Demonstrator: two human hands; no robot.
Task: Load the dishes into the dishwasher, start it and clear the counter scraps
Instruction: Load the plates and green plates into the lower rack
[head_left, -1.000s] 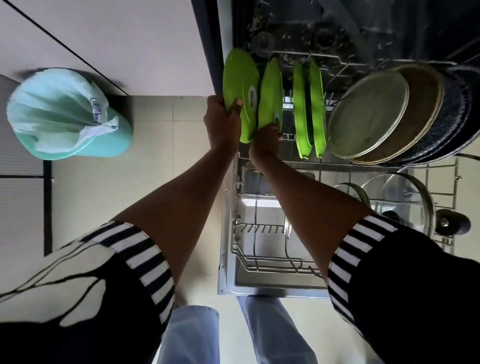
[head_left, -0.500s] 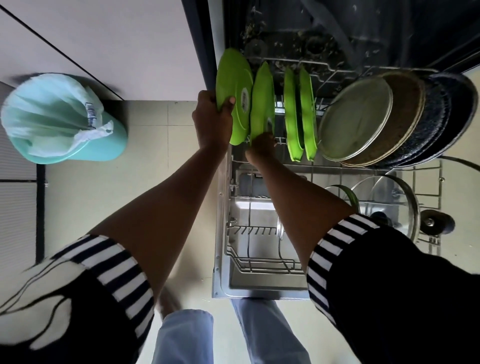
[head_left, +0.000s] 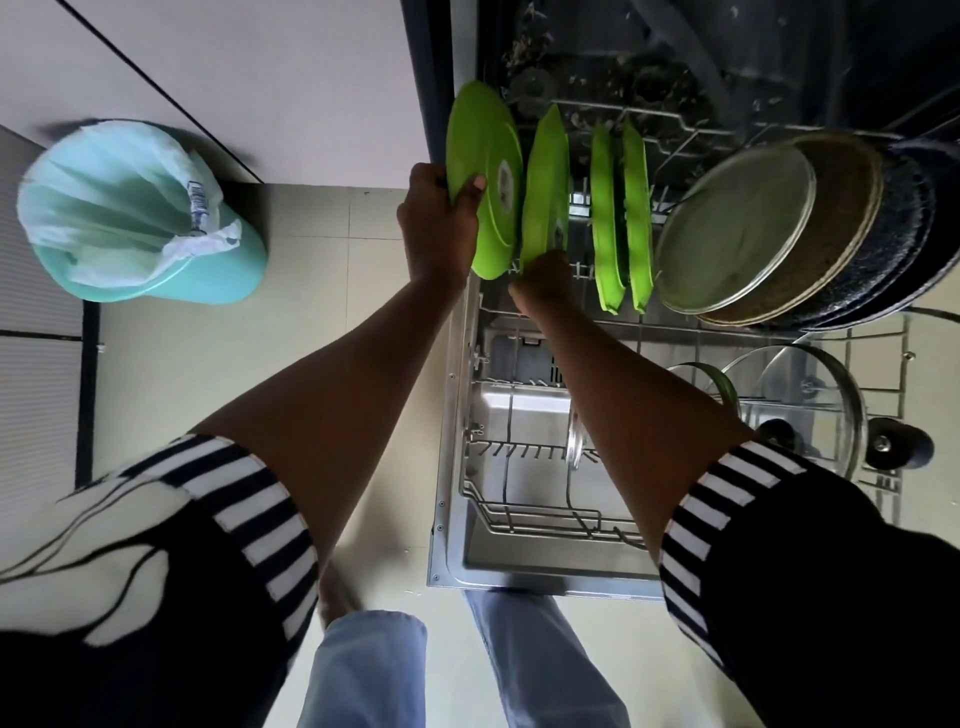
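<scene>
Two green plates stand upright, left in the rack (head_left: 524, 448): left grip (head_left: 439, 223) pinches the outer plate (head_left: 483, 156) by its rim; right grip (head_left: 543, 280) clasps the inner plate (head_left: 545, 176) at its lower edge.

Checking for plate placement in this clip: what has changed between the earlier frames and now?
Nothing visibly moved; only the camera shifted slightly. The left hand still grips the leftmost green plate by its rim, and the right hand stays at the lower edge of the second green plate. Both stand upright in the rack, beside the other two green plates and the round pans.
</scene>
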